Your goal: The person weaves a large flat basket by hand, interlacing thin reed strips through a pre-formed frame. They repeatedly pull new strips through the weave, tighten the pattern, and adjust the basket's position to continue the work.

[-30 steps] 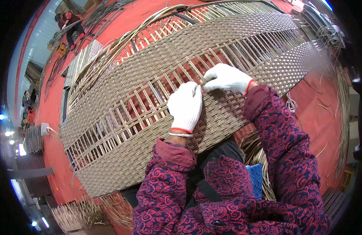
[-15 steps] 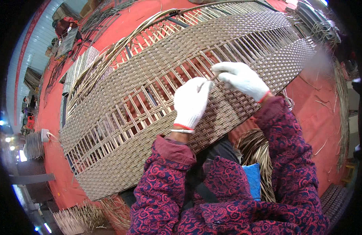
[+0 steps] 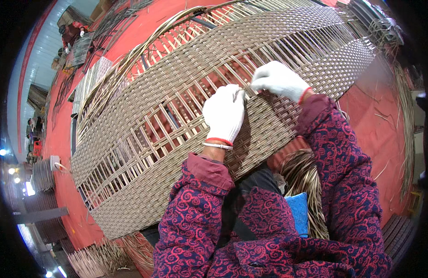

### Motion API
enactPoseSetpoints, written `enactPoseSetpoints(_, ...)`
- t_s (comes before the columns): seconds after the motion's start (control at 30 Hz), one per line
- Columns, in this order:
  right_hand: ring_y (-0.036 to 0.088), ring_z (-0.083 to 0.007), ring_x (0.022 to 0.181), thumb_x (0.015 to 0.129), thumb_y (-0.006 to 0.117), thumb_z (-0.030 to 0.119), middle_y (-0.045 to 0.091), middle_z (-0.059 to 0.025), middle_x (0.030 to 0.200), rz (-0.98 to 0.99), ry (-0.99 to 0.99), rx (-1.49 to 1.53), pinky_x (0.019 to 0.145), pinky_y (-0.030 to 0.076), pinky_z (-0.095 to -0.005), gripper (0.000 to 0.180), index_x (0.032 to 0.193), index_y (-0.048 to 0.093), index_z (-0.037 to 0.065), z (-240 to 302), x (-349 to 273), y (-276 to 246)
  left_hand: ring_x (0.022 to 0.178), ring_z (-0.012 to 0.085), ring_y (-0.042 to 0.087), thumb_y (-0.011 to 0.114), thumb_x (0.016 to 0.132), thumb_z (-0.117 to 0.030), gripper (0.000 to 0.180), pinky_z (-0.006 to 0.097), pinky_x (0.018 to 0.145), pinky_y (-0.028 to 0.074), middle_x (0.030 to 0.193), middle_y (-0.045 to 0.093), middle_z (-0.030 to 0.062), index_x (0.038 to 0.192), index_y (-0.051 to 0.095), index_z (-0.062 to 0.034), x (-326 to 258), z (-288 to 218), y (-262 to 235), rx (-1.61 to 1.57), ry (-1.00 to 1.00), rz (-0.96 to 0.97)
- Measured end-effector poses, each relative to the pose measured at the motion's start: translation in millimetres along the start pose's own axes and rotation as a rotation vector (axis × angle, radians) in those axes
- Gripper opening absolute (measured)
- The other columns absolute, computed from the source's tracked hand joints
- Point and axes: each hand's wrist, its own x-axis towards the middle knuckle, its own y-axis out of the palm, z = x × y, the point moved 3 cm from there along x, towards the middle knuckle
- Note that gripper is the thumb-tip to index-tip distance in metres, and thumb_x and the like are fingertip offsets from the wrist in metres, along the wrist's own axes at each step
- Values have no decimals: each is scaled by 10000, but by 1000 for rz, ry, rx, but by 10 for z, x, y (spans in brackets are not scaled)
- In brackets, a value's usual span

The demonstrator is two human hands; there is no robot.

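A large woven wicker panel (image 3: 177,155) in grey-brown lies aslant before me, with dense bands and open strips of bare strands. At the edge of its open middle strip, my left hand (image 3: 224,113), in a white knitted glove, is closed with fingertips pinched. Close to its right, my right hand (image 3: 279,82), gloved alike, is bent over with its fingers curled together. A short bit of wicker strand (image 3: 244,89) shows between the two hands; the gloves hide most of it. Both hands are over the near woven band.
Loose long strands (image 3: 144,45) arch along the panel's far edge. Beside my lap hangs a bundle of strands (image 3: 306,173) with a blue packet (image 3: 298,214). Red sheeting (image 3: 369,134) covers the floor. Another person (image 3: 72,33) works at the far left; metal frames lie nearby.
Both hands have shifted slightly up over the panel, and the right has come a little left, its fingers curling further down. Less of the strand shows between them.
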Motion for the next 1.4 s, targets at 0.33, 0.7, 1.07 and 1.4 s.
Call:
enactPoseSetpoints(0.33, 505, -22, 584, 937, 660, 126, 624, 43, 746, -203, 246, 289, 507, 400, -195, 134, 1001, 744, 43, -28, -702, -359, 888, 293, 727, 644, 989, -319, 239, 392, 795, 563, 1048, 747, 101, 1106, 751, -140, 72, -613, 179, -302, 256, 141)
enactPoseSetpoints(0.7, 690, -357, 1094, 866, 586, 265, 730, -160, 1182, -115, 136, -427, 950, 539, -450, 461, 1280, 683, 86, -439, 160, 251, 797, 328, 702, 640, 931, -271, 199, 441, 737, 544, 831, 719, 134, 892, 712, -89, 252, -252, 204, 44, 44, 85)
enactPoseSetpoints(1.07, 491, -101, 543, 856, 734, 237, 590, -10, 650, -58, 249, 383, 516, 404, -299, 174, 827, 707, 68, -427, -123, -95, 836, 347, 706, 563, 998, -319, 240, 483, 758, 548, 894, 716, 131, 954, 697, -124, 242, -301, 350, -24, 53, 116)
enactPoseSetpoints(1.4, 486, -58, 620, 931, 676, 183, 566, 43, 698, -335, 181, 211, 571, 407, -251, 143, 888, 687, 47, -369, -1054, -922, 980, 326, 711, 635, 989, -274, 275, 398, 860, 564, 1173, 714, 107, 1229, 697, -154, 205, -835, 472, -249, 329, 5)
